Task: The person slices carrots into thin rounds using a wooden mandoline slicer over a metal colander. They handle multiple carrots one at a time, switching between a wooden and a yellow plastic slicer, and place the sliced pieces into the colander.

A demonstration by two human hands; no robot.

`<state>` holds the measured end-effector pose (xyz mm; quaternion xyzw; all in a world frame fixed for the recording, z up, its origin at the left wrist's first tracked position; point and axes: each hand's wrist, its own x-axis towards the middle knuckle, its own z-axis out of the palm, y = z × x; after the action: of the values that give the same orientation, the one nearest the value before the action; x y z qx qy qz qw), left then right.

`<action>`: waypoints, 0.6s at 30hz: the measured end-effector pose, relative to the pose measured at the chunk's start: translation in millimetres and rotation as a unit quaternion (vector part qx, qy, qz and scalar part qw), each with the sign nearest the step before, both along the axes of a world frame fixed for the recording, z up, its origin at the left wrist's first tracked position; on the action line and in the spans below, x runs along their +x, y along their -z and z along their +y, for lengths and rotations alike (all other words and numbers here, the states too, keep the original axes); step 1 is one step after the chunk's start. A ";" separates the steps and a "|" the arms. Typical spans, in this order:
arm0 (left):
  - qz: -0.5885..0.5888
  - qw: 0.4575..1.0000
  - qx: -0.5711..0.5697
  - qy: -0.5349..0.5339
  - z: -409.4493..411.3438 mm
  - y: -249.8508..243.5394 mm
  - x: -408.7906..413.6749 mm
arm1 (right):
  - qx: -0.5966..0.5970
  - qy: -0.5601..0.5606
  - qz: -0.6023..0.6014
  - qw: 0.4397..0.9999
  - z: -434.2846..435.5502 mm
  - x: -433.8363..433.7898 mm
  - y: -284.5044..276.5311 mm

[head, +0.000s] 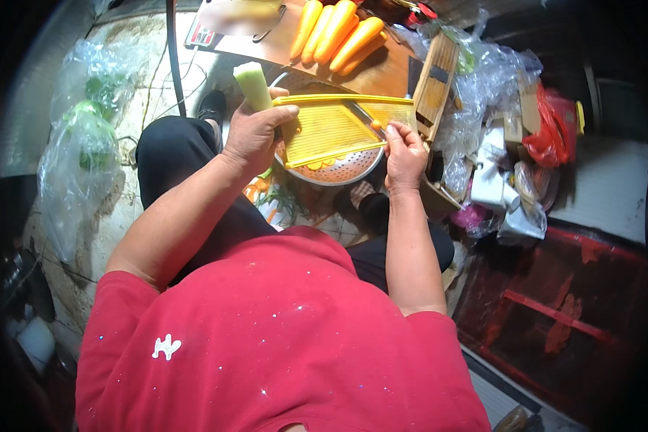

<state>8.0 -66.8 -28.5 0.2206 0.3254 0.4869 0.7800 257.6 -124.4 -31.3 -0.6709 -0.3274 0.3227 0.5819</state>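
A yellow plastic mandoline slicer (324, 129) lies over a metal colander (351, 171). My left hand (256, 129) grips the slicer's left end, and a pale green vegetable piece (252, 83) sticks up from the same hand. At the slicer's right part, by the blade, my right hand (406, 154) has its fingertips closed around a small orange piece (377, 125), which looks like the end of a carrot. Orange slices (322, 163) show in the colander below the slicer's near edge. Several peeled carrots (332, 32) rest on a wooden board beyond the colander.
The wooden board (380, 78) spans the far side. A second, wooden slicer (436, 86) leans at its right end, beside crumpled plastic bags (475, 81) and a red bag (548, 132). Clear bags with green vegetables (89, 135) lie on the floor at left. Peelings (281, 202) lie below the colander.
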 end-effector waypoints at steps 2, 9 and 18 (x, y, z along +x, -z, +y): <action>0.005 0.999 0.021 0.043 -12.4 -4.1 -7.3 | -0.002 -0.019 -0.026 0.999 -25.1 -3.8 2.7; 0.187 0.973 0.052 0.123 -79.6 -34.6 -43.1 | -0.081 -0.112 -0.062 0.988 -125.7 -33.2 42.4; 0.264 0.947 0.119 0.139 -117.2 -78.4 -66.1 | -0.336 -0.256 -0.200 0.884 -148.5 -49.1 51.1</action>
<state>-58.1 -184.0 49.9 0.4756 0.4253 0.3337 0.6940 208.5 -273.0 -82.4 -0.7697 -0.4690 0.4096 0.1410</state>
